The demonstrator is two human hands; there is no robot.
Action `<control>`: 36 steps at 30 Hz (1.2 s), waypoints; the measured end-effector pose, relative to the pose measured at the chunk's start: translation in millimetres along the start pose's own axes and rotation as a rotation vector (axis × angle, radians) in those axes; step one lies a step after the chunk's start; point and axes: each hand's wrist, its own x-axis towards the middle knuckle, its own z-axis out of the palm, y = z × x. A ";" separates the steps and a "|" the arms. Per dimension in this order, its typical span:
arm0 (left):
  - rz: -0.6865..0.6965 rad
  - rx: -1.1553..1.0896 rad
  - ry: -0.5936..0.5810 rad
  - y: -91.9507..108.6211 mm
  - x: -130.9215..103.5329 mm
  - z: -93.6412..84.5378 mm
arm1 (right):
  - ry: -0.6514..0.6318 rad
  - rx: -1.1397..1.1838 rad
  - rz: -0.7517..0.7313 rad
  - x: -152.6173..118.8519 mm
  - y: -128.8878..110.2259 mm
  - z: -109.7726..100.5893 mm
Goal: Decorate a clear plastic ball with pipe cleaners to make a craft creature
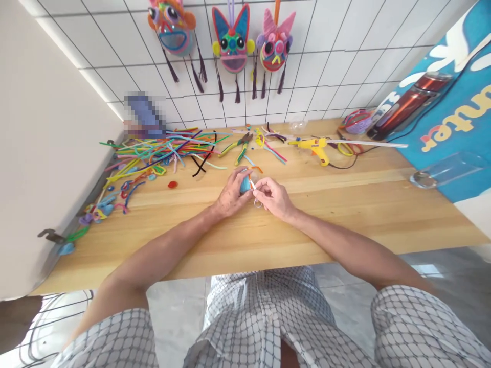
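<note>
In the head view both my hands meet over the middle of the table. My left hand (pixel 231 195) is closed around a small light-blue craft piece (pixel 245 184) with an orange edge, and its fingers cover much of it. Pressed close beside it, my right hand (pixel 274 197) pinches a thin white strip (pixel 252 184), which looks like a pipe cleaner, against the blue piece. Below the fingertips a pale loop (pixel 257 203) sticks out; I cannot tell whether it belongs to the strip. A clear rounded part shows faintly behind the fingers.
Beyond my hands lie pliers (pixel 242 148) and a yellow glue gun (pixel 317 149) with a cord. Many coloured pipe cleaners (pixel 164 148) are heaped at the left, near a red disc (pixel 172 184). A red thermos (pixel 410 105) and a clear container (pixel 447 171) are at the right. Decorated masks (pixel 233 46) hang above.
</note>
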 end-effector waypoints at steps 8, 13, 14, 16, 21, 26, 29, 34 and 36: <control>-0.026 0.039 -0.015 3.6 1.4 -2.7 | -0.012 0.064 -0.025 0.7 -2.0 1.2; -0.068 0.048 -0.060 6.6 6.5 -3.8 | 0.001 0.128 0.013 1.9 -2.5 0.2; -0.067 0.049 -0.053 7.0 6.5 -3.2 | 0.003 0.132 0.019 2.0 -2.8 0.1; -0.056 0.050 -0.030 7.6 5.1 -1.8 | 0.004 0.130 0.022 1.8 -3.6 -0.1; -0.040 0.069 -0.010 8.5 0.1 -1.6 | -0.019 0.128 0.017 1.2 -4.2 -0.9; -0.020 0.058 -0.048 9.1 0.5 -7.1 | -0.038 0.115 0.000 1.3 -1.8 -2.6; -0.002 0.028 -0.066 9.6 0.8 -9.6 | -0.052 0.123 0.005 0.5 -0.7 -3.0; -0.037 0.048 -0.080 11.8 0.8 -10.6 | -0.058 0.147 0.000 -0.9 -0.1 -3.3; -0.036 0.037 -0.074 12.3 1.0 -10.5 | -0.059 0.141 -0.004 -1.5 -0.5 -3.8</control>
